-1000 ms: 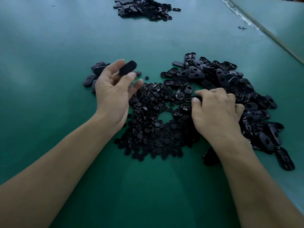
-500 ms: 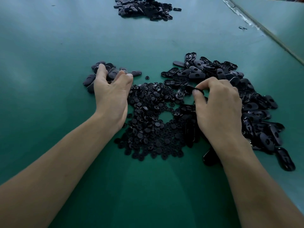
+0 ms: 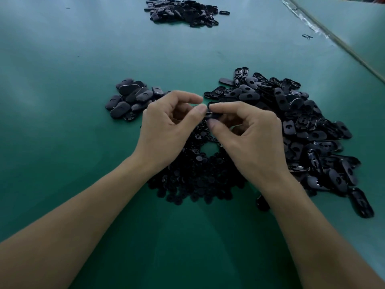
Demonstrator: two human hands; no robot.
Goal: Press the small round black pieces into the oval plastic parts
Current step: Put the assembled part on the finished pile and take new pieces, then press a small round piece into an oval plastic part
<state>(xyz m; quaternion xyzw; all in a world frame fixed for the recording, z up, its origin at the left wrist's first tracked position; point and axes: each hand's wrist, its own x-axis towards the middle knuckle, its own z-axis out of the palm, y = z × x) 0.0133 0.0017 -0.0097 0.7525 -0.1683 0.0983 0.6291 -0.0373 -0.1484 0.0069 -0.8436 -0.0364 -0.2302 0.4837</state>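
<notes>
My right hand [image 3: 248,140] pinches a black oval plastic part [image 3: 209,114] between thumb and forefinger, above the heap of small round black pieces [image 3: 193,176]. My left hand [image 3: 166,130] meets it from the left, thumb tip and forefinger touching the same oval part. Whether a round piece sits between the fingers is hidden. A large heap of empty oval parts [image 3: 302,130] lies to the right. A small group of oval parts [image 3: 131,99] lies to the left.
The green table [image 3: 62,101] carries another heap of oval parts [image 3: 183,11] at the far edge. A pale seam or table edge [image 3: 337,40] runs diagonally at the upper right, with a small clip-like bit [image 3: 307,36] beside it.
My left hand left the small group at the left, where it set down an oval part, and came to the middle. My right hand lifted an oval part from the heap and brought it to meet the left.
</notes>
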